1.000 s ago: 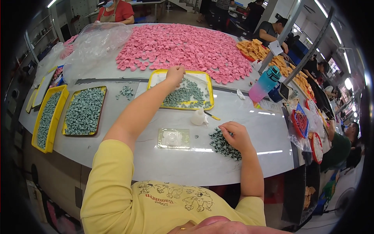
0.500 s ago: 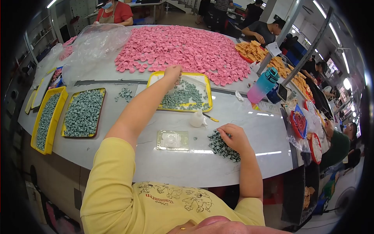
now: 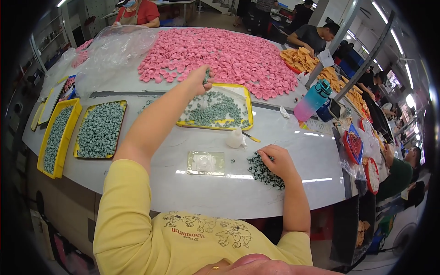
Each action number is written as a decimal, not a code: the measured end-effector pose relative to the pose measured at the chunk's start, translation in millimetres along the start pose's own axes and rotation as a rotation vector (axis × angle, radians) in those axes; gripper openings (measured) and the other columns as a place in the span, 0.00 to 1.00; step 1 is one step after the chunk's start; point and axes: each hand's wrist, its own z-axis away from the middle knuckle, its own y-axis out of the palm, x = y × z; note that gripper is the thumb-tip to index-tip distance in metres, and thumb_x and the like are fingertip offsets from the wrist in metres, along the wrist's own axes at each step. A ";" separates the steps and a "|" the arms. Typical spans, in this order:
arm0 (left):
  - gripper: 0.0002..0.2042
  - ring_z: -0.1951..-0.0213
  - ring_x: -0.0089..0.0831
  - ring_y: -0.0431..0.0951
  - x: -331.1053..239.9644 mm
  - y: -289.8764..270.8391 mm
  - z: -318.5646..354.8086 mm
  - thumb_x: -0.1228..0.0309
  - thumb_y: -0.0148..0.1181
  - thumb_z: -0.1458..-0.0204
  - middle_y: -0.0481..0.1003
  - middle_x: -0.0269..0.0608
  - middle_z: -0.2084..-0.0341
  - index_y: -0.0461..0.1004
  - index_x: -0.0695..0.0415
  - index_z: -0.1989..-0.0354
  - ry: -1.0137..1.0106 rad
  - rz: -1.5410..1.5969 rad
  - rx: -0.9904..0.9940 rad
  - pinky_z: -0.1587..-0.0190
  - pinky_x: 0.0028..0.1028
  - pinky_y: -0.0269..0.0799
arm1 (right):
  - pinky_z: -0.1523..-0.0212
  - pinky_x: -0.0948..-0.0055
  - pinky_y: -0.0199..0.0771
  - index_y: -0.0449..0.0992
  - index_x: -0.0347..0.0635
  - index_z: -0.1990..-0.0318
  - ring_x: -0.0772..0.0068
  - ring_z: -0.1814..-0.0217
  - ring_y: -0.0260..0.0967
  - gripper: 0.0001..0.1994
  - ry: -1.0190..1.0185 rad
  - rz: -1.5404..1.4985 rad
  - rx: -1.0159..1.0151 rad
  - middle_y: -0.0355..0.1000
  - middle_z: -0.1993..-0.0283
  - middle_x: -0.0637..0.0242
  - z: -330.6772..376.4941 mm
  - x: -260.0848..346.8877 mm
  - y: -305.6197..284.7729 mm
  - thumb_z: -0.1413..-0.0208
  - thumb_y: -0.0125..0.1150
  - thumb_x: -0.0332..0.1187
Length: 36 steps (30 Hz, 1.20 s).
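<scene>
My left hand (image 3: 198,81) is raised over the far left corner of a yellow-rimmed tray (image 3: 250,106). Its fingers are curled round a handful of small grey-green pieces (image 3: 207,74), some showing at the fingertips. More grey-green pieces (image 3: 215,110) lie scattered on the tray's white lining. My right hand (image 3: 277,160) rests at the edge of a heap of dark green, shiny bead-like pieces (image 3: 264,173); its fingers are bent together, and whatever they hold is hidden. Between my arms lie a clear square plate (image 3: 206,163) with a round centre and one loose piece (image 3: 233,161).
A small white bottle (image 3: 235,139) and a yellow-handled tool (image 3: 251,137) sit before the tray. At left are a filled tray (image 3: 75,151) and a yellow bin (image 3: 58,172). Pink cup-shaped pieces (image 3: 215,55) cover the far table; a blue-pink bottle (image 3: 313,101) stands right. Other people work around.
My left hand has lifted and moved left and away from me, off the tray's pieces, with grey-green pieces now visible in it. The right hand stays at the dark heap.
</scene>
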 end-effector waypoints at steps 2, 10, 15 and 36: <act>0.08 0.85 0.20 0.57 -6.4 -11.9 11.9 0.64 0.48 0.44 0.64 0.31 0.81 0.61 0.52 0.71 0.002 0.008 0.007 0.88 0.20 0.45 | 0.65 0.67 0.71 0.77 0.38 0.69 0.57 0.67 0.71 0.04 -0.003 -0.021 -0.018 0.74 0.70 0.59 -0.5 -2.0 5.9 0.49 0.57 0.28; 0.14 0.83 0.21 0.62 48.1 -141.1 110.6 0.62 0.50 0.44 0.64 0.34 0.84 0.66 0.54 0.79 0.283 -1.019 -0.182 0.85 0.24 0.54 | 0.67 0.71 0.72 0.77 0.34 0.69 0.62 0.69 0.72 0.04 -0.037 -0.010 -0.026 0.75 0.70 0.58 -27.8 -13.6 51.0 0.49 0.58 0.25; 0.11 0.79 0.34 0.70 84.0 -202.4 158.5 0.67 0.56 0.47 0.66 0.36 0.82 0.68 0.58 0.78 0.950 -1.800 -0.196 0.75 0.31 0.66 | 0.68 0.73 0.71 0.77 0.34 0.69 0.64 0.71 0.72 0.04 -0.031 -0.030 -0.010 0.75 0.71 0.59 -39.8 -9.7 86.0 0.49 0.57 0.24; 0.28 0.39 0.51 0.58 63.3 -175.9 175.2 0.50 0.54 0.49 0.59 0.46 0.40 0.61 0.44 0.39 0.745 -2.220 -0.096 0.41 0.53 0.50 | 0.68 0.70 0.71 0.76 0.35 0.70 0.61 0.70 0.71 0.04 -0.031 -0.014 -0.055 0.74 0.70 0.60 -37.6 -12.6 73.4 0.50 0.58 0.26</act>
